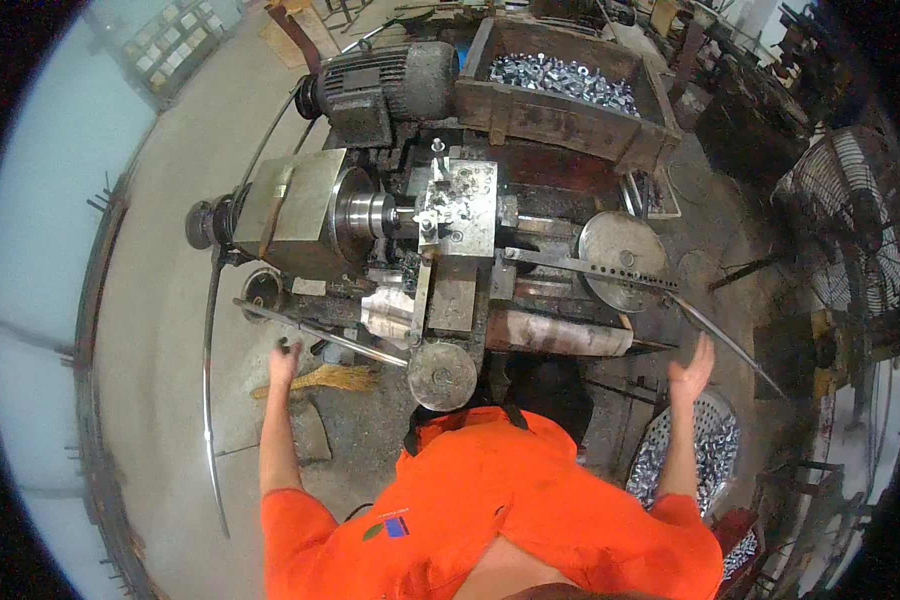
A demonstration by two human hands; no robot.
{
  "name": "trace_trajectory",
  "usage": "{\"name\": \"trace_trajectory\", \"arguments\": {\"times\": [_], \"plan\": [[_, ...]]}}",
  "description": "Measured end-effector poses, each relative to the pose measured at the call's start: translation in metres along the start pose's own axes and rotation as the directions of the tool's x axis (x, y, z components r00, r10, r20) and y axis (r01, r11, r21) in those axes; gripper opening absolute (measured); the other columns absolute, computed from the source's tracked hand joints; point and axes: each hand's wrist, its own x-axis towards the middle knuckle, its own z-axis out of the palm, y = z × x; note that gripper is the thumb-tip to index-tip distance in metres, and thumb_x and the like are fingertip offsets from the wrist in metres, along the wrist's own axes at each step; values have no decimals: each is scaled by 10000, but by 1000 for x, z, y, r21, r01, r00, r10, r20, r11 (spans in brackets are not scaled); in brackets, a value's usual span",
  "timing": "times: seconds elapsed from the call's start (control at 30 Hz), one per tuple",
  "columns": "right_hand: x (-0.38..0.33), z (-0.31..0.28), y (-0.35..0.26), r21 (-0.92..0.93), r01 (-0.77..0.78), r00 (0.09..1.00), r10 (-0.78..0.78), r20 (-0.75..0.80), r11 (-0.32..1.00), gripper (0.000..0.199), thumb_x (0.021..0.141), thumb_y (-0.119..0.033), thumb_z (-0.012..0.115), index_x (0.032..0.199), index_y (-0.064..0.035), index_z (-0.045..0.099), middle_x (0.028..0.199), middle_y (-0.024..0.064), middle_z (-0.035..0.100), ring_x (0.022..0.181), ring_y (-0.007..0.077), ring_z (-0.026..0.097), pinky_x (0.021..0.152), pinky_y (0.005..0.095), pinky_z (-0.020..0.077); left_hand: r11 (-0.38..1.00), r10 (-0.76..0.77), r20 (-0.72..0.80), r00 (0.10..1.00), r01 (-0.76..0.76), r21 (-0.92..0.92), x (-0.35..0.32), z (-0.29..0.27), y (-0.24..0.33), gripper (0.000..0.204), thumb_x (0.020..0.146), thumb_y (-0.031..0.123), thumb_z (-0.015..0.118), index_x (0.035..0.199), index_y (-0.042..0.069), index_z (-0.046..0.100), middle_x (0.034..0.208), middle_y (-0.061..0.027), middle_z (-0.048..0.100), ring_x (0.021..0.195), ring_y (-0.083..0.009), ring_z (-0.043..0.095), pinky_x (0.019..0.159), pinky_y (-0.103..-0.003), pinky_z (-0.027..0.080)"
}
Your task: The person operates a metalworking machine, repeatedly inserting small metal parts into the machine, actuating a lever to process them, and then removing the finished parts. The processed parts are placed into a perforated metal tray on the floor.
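My left hand [285,358] closes its fingers [288,347] round the dark knob at the near end of the long steel lever [320,333], which runs from my fingers up and rightward to the lathe [390,220]. My right hand [692,375] is open and holds nothing, fingers spread, just below the thin curved bar [720,335] that leads back to the round perforated disc [622,250] on the machine's right. Beyond my left fingers sits the chuck [365,213], with the tool block [460,205] beside it, scattered with bright nuts. Farther off, past the block, a wooden crate [560,105] is heaped with more shiny nuts, and a basket [710,455] of them lies just under my right wrist. A handwheel [442,375] stands between my two hands, close to my orange shirt [490,500]. To do this well, I judge I should keep a firm wrap on the knob and move the lever smoothly, keeping the free hand clear of the chuck.
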Motion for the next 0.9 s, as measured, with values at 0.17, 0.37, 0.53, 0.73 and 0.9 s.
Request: {"name": "trace_trajectory", "arguments": {"times": [0.17, 0.37, 0.53, 0.73, 0.9], "plan": [[-49, 3, -39, 130, -159, 952, 118, 283, 979, 624, 572, -102, 601, 1186, -16, 523, 1199, 213, 517, 1120, 353, 483, 958, 386, 382, 716, 141, 277, 951, -291, 635, -23, 29, 86, 497, 829, 486, 516, 1040, 39, 564, 890, -181, 640, 841, -344, 613, 736, -418, 492], [-47, -3, -77, 294, -289, 868, 120, 482, 911, 419, 603, -116, 570, 992, 30, 624, 958, 212, 637, 882, 319, 628, 803, 338, 478, 866, 23, -325, 945, 144, 479, -27, 140, 26, 446, 816, 478, 523, 725, 51, 617, 714, -144, 640, 662, -332, 637, 605, -414, 512], [-19, -22, -104, 324, -159, 888, -8, 460, 932, 412, 603, -99, 565, 993, 22, 627, 939, 211, 638, 878, 297, 633, 791, 329, 476, 880, 71, 64, 995, -92, 465, -19, 134, 12, 425, 829, 459, 507, 966, 60, 555, 932, -160, 637, 846, -320, 628, 707, -450, 499], [67, -44, -166, 442, 108, 940, -237, 246, 890, 386, 611, -94, 612, 989, -23, 636, 897, 180, 641, 820, 317, 625, 748, 360, 484, 732, 22, 324, 946, -236, 639, -19, 66, 48, 570, 790, 496, 553, 1150, 56, 512, 1007, -181, 621, 928, -343, 600, 773, -433, 486], [123, -53, -307, 641, 315, 826, -535, 178, 700, 378, 590, -96, 593, 959, -34, 644, 919, 160, 638, 861, 319, 607, 767, 350, 477, 888, 8, 259, 966, -126, 442, -29, 7, 60, 543, 758, 463, 596, 1145, 83, 567, 1019, -204, 613, 917, -346, 599, 761, -422, 482]]}}
